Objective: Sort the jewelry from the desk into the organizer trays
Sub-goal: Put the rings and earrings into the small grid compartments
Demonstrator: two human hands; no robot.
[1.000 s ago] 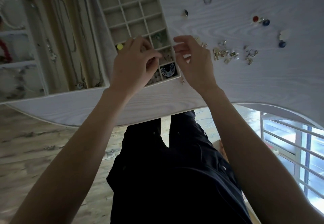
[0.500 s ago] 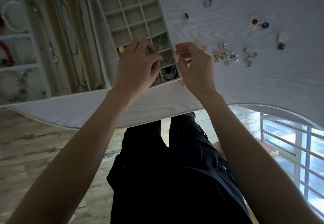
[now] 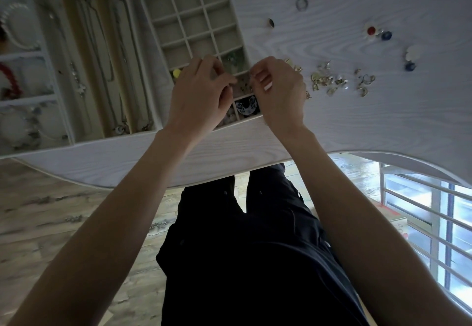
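I'm hovering both hands over the near end of the small grid tray [image 3: 190,23] right now, left hand [image 3: 198,96] and right hand [image 3: 279,90] nearly touching, fingers on both curled in toward each other like I'm working some tiny piece between them, prob an earring, but whatever's in there is hidden by my knuckles, so can't tell what either hand is actually pinching or if anything at all. Progress check: the long tray [image 3: 84,57] on the left is already carrying necklaces in its lanes, the far-left tray [image 3: 49,78] is showing bracelets incl. a red one [image 3: 10,80], and the grid tray's near cells are filling up, w/ a yellow bit [image 3: 176,72], a green piece [image 3: 233,57] and a blue-and-white piece [image 3: 245,106] sitting in their own cells. Most of the grid's far cells are looking bare tho. Still left on the desk [image 3: 357,121]: a gold cluster of small bits [image 3: 324,82] just beside my right hand, a ring [image 3: 302,3] farther back, a dark stone piece [image 3: 270,22], red and blue studs [image 3: 378,33], plus a white and blue pair [image 3: 411,59] well off to the right. So I'm judging it roughly past halfway, big stuff done, small earrings and rings remaining.
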